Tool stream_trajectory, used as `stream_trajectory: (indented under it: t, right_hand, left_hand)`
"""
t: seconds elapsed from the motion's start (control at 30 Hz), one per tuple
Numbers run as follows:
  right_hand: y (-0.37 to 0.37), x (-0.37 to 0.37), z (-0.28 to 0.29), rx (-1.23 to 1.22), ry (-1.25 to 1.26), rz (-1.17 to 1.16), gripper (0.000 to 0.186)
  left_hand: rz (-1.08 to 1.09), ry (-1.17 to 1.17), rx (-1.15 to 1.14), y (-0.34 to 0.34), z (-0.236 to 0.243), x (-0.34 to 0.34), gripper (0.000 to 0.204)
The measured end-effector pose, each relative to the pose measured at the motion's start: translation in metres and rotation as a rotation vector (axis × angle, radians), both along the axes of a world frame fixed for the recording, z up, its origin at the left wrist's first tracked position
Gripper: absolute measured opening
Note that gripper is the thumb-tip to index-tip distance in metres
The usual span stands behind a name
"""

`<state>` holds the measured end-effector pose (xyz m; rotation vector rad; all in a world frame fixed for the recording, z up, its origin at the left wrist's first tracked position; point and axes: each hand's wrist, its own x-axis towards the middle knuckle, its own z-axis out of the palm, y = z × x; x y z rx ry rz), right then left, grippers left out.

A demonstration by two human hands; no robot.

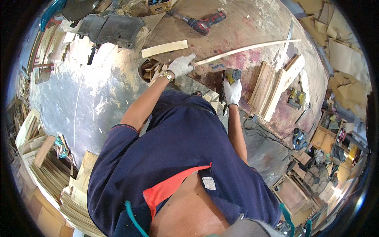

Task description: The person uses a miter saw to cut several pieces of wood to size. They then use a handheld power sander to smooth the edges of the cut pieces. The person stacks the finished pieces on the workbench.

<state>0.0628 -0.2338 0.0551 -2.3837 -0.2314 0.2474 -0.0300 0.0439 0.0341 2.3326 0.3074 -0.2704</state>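
Note:
My left hand (182, 66), in a white work glove, is closed on the near end of a long thin wooden strip (248, 49). The strip slants away to the right over the stained tabletop. In my right hand (232, 93), also gloved, is a yellow-and-black power tool (233, 75); its exact kind is hard to make out. Its body sits just below the strip, apart from it. Beyond my left hand lies a short flat piece of wood (164, 48). A bundle of wooden slats (263, 87) rests to the right of my right hand.
A red-and-black cordless drill (201, 24) lies at the far side of the table (252, 29). Wood scraps fill a round opening (149, 70) beside my left wrist. A circular saw blade (79, 8) shows at far left. Stacked boards (49, 181) stand at lower left, a fan (317, 177) at right.

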Motion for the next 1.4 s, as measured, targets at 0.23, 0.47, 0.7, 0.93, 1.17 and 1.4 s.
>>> stream_trajectory:
  t: [0.23, 0.47, 0.7, 0.93, 1.17, 1.4]
  right_hand:
    - [0.004, -0.002, -0.004, 0.004, -0.001, 0.002, 0.045]
    - [0.005, 0.012, 0.007, -0.082, 0.131, 0.145, 0.04]
    - [0.034, 0.036, 0.006, -0.032, 0.268, 0.381, 0.041]
    - [0.058, 0.039, 0.015, -0.192, 0.074, 0.566, 0.047]
    - [0.067, 0.033, 0.028, -0.338, 0.08, 0.551, 0.042]
    - [0.074, 0.036, 0.037, -0.218, 0.079, 0.49, 0.043]
  left_hand:
    - [0.08, -0.141, 0.229, 0.006, -0.01, 0.008, 0.046]
    - [0.07, -0.31, 0.371, -0.029, -0.041, 0.002, 0.052]
    - [0.04, -0.445, 0.476, -0.029, -0.051, 0.002, 0.055]
    - [0.102, -0.52, 0.431, -0.029, -0.051, 0.0, 0.061]
    - [0.09, -0.484, 0.364, -0.028, -0.05, 0.001, 0.058]
    - [0.097, -0.44, 0.354, -0.027, -0.049, 0.0, 0.06]
